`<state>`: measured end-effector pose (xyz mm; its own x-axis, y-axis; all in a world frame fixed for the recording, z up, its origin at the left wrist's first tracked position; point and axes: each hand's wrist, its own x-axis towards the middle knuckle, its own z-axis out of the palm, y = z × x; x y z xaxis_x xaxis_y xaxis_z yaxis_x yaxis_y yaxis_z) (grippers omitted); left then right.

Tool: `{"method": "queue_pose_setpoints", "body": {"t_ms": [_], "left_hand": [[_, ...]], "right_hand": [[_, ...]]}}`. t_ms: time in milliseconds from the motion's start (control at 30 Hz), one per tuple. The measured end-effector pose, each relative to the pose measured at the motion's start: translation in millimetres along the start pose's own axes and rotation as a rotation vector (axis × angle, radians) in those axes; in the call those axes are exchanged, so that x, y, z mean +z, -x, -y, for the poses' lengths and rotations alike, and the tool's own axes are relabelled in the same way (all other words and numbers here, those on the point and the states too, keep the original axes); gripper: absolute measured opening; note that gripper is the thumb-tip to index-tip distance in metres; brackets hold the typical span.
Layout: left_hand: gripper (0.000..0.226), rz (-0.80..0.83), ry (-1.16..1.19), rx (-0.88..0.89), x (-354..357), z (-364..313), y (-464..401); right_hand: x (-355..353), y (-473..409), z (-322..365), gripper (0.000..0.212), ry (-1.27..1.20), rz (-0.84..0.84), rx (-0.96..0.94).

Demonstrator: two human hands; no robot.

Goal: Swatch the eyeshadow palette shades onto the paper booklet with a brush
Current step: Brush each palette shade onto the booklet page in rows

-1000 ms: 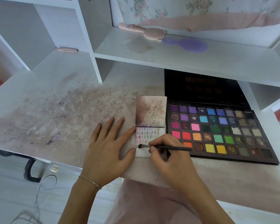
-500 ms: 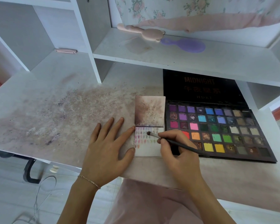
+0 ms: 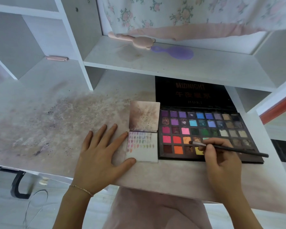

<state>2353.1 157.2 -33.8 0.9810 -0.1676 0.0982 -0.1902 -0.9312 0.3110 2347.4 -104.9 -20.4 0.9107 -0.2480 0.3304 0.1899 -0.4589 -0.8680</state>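
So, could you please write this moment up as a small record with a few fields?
left hand: left hand lies flat on the desk, thumb and forefinger against the paper booklet
right hand: right hand grips the brush
brush tip: over the orange pan of the eyeshadow palette
booklet: open, rows of small colour swatches on the lower page
shelf: pink brush and purple brush

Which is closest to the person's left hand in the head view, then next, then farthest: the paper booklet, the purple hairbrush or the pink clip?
1. Paper booklet: touching the left hand, at its right.
2. Pink clip: back left, on the desk.
3. Purple hairbrush: upper shelf, right of the clip.
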Motion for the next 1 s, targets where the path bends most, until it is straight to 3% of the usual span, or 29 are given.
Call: {"method": "queue_pose_setpoints", "body": {"t_ms": [267, 400, 500, 767, 900, 1000], "left_hand": [[0.071, -0.028, -0.019, -0.032, 1.5, -5.4, -1.3], [0.070, -0.035, -0.017, -0.039, 2.2, -6.1, -1.0], [0.070, -0.038, -0.019, -0.041, 3.0, -6.4, -1.4], [0.072, -0.036, -0.016, -0.052, 4.0, -6.3, -1.5], [0.072, -0.038, -0.009, -0.058, 4.3, -6.6, -0.9], [0.072, -0.032, -0.015, -0.061, 4.5, -6.3, -0.4]], "right_hand": [[-9.4, -1.5, -9.6, 0.030, 0.070, 0.081, 0.019], [-8.6, -2.0, -9.5, 0.023, 0.067, 0.124, 0.000], [-7.7, -1.7, -11.6, 0.036, 0.085, 0.176, 0.004], [-7.5, -1.3, -10.4, 0.038, 0.104, 0.176, -0.031], [-7.6, -1.7, -7.4, 0.024, 0.077, 0.166, -0.027], [-9.0, -0.4, -8.6, 0.035, 0.095, 0.199, -0.015]]}}
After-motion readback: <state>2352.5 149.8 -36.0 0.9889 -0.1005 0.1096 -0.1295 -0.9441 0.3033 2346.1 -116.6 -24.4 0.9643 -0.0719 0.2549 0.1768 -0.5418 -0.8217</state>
